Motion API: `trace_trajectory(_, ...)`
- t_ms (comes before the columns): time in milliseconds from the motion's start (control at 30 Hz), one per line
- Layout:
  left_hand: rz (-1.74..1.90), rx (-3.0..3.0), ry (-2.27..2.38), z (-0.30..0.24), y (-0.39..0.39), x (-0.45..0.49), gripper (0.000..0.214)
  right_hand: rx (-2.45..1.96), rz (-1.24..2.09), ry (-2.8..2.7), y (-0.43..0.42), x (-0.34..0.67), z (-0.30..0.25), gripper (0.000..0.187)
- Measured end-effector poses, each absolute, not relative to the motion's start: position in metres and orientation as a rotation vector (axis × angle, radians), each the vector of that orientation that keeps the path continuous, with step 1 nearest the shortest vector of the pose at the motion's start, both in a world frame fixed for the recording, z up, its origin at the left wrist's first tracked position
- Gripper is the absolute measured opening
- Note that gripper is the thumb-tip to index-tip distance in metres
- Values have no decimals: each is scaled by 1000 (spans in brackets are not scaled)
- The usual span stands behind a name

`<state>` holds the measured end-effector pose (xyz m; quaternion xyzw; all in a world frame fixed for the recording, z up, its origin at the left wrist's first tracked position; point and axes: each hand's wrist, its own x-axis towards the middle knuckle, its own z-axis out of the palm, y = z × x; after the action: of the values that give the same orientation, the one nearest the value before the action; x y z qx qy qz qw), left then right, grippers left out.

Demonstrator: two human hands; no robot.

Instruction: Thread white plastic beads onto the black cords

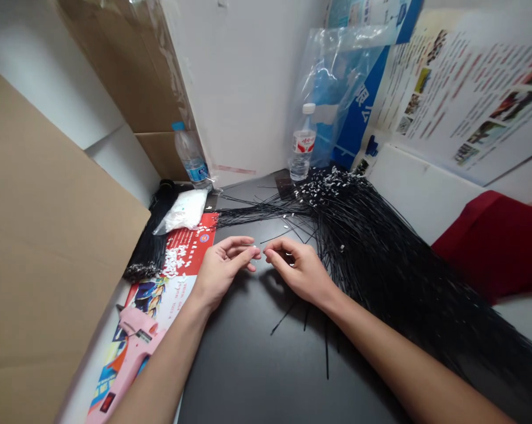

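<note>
Left hand [224, 272] and right hand [299, 272] curl loosely above a black worktop [248, 371], fingertips nearly meeting at a small white plastic piece [252, 247]; which grip holds it cannot be told. A mass of thin black cable ties [381, 271] fans out just beside the right hand, while white plastic bits [173, 262] lie heaped on a red card [199, 232] near the left.

A cramped piecework bench in a small workshop

A dark desk [257, 371] is boxed in by cardboard sheets [49, 235] and a printed poster [469, 94], and it's crowded with work gear: a great heap of black wires [381, 265], loose white plastic bits [173, 262], a pink glue gun [136, 347] — and a water bottle [302, 147] close at hand.
</note>
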<state>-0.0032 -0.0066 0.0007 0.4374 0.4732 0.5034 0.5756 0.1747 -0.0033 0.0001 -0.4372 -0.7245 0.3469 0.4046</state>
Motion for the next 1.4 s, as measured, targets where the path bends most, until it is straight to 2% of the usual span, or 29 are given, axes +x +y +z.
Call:
trace_trajectory(100,1141,1003,1102,2,-7,-2,37,-1112,887,-1806,-4,175,0,17)
trace_trajectory(333,1098,951,1040,2,-9,0,24,-1054,993,-1701,-3,175,-6,9)
trace_trajectory(600,1115,804,988,4,-9,3,26,-1021,464,-2008,-2,179,-7,12)
trace_trajectory(800,1124,797,986,4,-10,2,28,-994,329,-2063,-1,178,-11,17)
trace_trajectory(933,1121,853,989,3,-10,1,26,-1048,432,-1983,-4,176,-4,14)
trace_trajectory(1167,1023,921,993,-1,-11,-2,24,-1082,873,-1868,-3,177,1,19)
trace_trajectory(1400,940,885,991,2,-12,-2,25,-1020,963,-1884,-1,180,-2,17)
